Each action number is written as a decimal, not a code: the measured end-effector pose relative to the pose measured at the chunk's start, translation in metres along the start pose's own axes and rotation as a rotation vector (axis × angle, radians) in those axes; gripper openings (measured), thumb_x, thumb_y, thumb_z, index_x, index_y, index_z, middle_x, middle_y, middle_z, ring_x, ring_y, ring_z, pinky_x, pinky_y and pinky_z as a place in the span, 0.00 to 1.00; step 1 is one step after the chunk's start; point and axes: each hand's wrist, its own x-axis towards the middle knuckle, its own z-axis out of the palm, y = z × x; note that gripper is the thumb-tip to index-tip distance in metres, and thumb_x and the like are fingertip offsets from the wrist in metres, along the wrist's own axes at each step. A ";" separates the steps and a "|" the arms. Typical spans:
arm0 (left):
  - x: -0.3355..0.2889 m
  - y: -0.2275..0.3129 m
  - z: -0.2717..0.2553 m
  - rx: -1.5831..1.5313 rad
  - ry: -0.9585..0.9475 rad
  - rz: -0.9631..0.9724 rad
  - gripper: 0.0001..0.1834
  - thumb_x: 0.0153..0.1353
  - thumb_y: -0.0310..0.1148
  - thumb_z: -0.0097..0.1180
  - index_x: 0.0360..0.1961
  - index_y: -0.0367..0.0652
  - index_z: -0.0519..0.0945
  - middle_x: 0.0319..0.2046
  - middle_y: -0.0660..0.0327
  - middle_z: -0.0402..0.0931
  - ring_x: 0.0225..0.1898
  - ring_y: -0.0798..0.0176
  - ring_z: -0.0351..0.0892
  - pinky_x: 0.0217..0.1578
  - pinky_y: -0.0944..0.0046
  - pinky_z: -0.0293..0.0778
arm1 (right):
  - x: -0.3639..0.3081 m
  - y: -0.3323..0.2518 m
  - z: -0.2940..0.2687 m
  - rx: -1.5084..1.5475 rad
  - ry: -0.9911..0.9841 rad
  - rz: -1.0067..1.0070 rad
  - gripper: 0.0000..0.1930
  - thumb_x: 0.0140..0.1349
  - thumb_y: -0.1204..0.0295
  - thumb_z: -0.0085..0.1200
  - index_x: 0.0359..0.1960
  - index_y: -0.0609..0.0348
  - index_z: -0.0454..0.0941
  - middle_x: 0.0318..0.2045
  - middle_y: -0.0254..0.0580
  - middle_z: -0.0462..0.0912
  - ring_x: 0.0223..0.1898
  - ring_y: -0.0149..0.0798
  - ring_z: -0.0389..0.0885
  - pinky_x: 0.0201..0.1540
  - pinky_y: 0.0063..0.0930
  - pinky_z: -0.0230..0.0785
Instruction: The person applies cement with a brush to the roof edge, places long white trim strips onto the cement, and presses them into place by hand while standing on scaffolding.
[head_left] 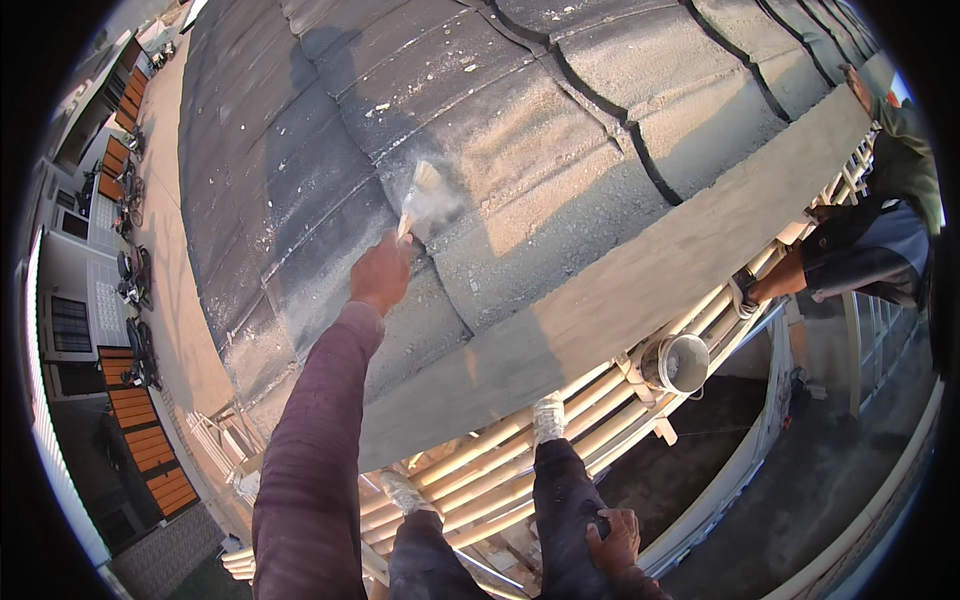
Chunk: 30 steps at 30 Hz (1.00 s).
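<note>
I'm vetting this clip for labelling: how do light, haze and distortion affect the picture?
Head view: warm sunlight patches the roof tiles, with shadow beside them; head view: whitish haze, seemingly dust, softens the area around the brush in the left hand; head view: fisheye curvature bows the white edge at far left, and the corners are black.

LH point(382, 272) w/ brush point(424, 180) over roof tiles point(560, 150) | RH point(613, 541) on thigh point(568, 515) | bucket point(656, 364) by poles point(480, 446)

Warm sunlight throws shadows point(325, 60) across the roof point(520, 160); fisheye edges bend into black.
</note>
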 end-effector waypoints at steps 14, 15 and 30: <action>-0.002 0.063 -0.036 0.069 0.062 -0.017 0.24 0.78 0.50 0.39 0.54 0.40 0.74 0.34 0.36 0.82 0.38 0.32 0.83 0.39 0.37 0.75 | 0.009 0.028 -0.013 0.168 -0.155 0.114 0.19 0.57 0.61 0.64 0.49 0.52 0.78 0.48 0.51 0.76 0.55 0.56 0.74 0.57 0.50 0.68; 0.001 0.079 -0.049 0.024 0.058 -0.022 0.25 0.78 0.51 0.39 0.56 0.40 0.74 0.36 0.35 0.82 0.40 0.32 0.83 0.41 0.38 0.75 | 0.010 0.028 -0.015 0.155 -0.139 0.108 0.19 0.56 0.62 0.65 0.47 0.52 0.79 0.46 0.50 0.76 0.53 0.55 0.75 0.56 0.49 0.68; -0.029 0.142 -0.119 0.107 -0.451 0.397 0.20 0.73 0.40 0.52 0.62 0.46 0.79 0.46 0.45 0.84 0.47 0.41 0.84 0.49 0.44 0.76 | 0.013 0.034 -0.012 0.157 -0.073 0.077 0.16 0.57 0.64 0.65 0.45 0.54 0.80 0.44 0.50 0.80 0.51 0.56 0.78 0.54 0.49 0.71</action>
